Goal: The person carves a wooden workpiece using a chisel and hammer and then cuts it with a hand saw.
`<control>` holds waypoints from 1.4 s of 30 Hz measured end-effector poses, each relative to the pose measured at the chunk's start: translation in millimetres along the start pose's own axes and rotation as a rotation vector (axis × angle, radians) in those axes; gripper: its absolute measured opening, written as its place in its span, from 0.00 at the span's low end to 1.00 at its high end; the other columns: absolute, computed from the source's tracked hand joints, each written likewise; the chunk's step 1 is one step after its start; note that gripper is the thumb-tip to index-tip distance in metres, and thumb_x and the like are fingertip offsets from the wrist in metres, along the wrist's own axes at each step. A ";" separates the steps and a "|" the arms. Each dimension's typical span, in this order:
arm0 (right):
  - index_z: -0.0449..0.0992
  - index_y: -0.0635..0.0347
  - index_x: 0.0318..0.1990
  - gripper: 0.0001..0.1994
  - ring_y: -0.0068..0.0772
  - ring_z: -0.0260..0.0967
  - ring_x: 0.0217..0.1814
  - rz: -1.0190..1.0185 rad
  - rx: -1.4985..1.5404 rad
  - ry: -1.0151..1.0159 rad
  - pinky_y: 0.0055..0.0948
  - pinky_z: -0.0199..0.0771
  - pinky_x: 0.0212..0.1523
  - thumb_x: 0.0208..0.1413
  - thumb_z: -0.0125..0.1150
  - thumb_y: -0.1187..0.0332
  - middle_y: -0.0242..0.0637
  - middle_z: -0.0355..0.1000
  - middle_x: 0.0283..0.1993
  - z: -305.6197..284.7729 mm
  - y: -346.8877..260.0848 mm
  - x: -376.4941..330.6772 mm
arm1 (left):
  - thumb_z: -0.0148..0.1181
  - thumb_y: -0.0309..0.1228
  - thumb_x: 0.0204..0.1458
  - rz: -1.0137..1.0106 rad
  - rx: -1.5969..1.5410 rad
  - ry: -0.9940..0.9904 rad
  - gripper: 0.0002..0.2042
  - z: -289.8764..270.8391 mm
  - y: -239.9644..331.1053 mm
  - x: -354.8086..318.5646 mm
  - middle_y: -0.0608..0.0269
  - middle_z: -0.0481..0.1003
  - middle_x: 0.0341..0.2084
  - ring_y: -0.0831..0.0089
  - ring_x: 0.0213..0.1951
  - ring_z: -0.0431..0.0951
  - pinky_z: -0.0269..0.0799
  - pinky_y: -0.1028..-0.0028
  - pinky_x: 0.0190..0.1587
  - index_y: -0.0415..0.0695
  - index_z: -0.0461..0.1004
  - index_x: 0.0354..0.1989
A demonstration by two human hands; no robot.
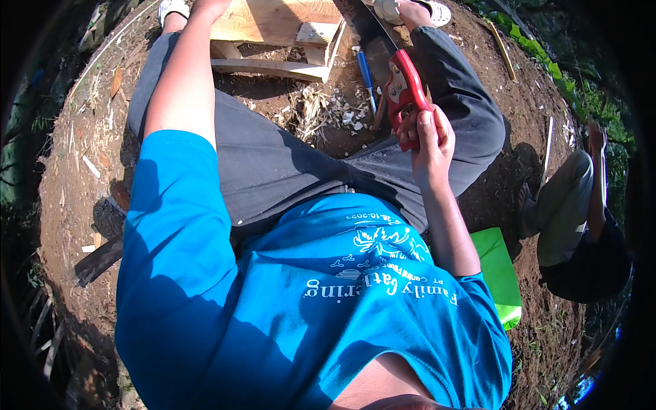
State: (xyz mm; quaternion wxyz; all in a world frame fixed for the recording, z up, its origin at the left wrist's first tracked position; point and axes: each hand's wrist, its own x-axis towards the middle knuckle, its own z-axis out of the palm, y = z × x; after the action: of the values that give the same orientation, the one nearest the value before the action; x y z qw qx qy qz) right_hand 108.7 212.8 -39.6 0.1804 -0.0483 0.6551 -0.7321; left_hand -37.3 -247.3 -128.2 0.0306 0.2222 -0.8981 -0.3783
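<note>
Two hands logged; my right hand (pixel 429 140) is clenched round the red handle of a handsaw (pixel 403 89), raised above my right thigh, its dark blade running up toward the wooden frame (pixel 277 31) on the soil; my left hand is cut off at the upper edge past the frame, so I cannot tell whether it grips or rests open.

Risks, as I judge them: blade passes close to my right foot (pixel 417 10) and leg, so a slip could cut; frame sits on loose dirt and may shift under a stroke; blue-handled tool (pixel 365 72) lies near underfoot.

Obscured: blade teeth and tip; frame's far side; the seated person (pixel 577 219) at right, partly in shadow.
</note>
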 end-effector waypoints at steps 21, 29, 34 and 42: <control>0.76 0.65 0.33 0.16 0.20 0.61 0.25 -0.061 -0.381 0.156 0.28 0.63 0.28 0.67 0.62 0.60 0.31 0.65 0.23 42.1 12.4 15.5 | 0.54 0.48 0.62 -0.013 0.502 0.348 0.27 72.3 46.0 -58.5 0.51 0.58 0.71 0.47 0.73 0.51 0.40 0.40 0.74 0.52 0.66 0.67; 0.76 0.65 0.34 0.16 0.20 0.60 0.26 -0.033 -0.434 0.138 0.28 0.61 0.28 0.68 0.61 0.60 0.31 0.64 0.23 41.1 10.9 -12.3 | 0.55 0.48 0.61 0.011 0.501 0.356 0.23 71.7 47.8 -58.1 0.51 0.61 0.68 0.47 0.72 0.53 0.42 0.42 0.73 0.51 0.70 0.60; 0.77 0.65 0.38 0.14 0.18 0.60 0.28 0.037 -0.471 0.101 0.26 0.61 0.29 0.68 0.61 0.60 0.30 0.65 0.25 25.1 1.7 -38.9 | 0.54 0.51 0.61 -0.057 0.536 0.324 0.27 70.2 46.1 -52.1 0.49 0.58 0.71 0.46 0.75 0.50 0.41 0.42 0.74 0.50 0.67 0.65; 0.76 0.65 0.41 0.14 0.16 0.60 0.28 0.100 -0.480 0.093 0.23 0.60 0.30 0.69 0.60 0.61 0.27 0.65 0.26 21.0 -0.7 -55.2 | 0.53 0.54 0.60 -0.127 0.504 0.299 0.31 56.7 20.8 -28.8 0.46 0.55 0.74 0.46 0.75 0.49 0.42 0.43 0.74 0.49 0.65 0.68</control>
State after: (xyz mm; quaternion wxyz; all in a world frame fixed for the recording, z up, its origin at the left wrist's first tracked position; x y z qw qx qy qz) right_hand 166.4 211.1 -27.0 0.1691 -0.0235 0.8195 -0.5471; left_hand -31.9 -184.6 -150.8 0.0829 0.3318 -0.9335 -0.1078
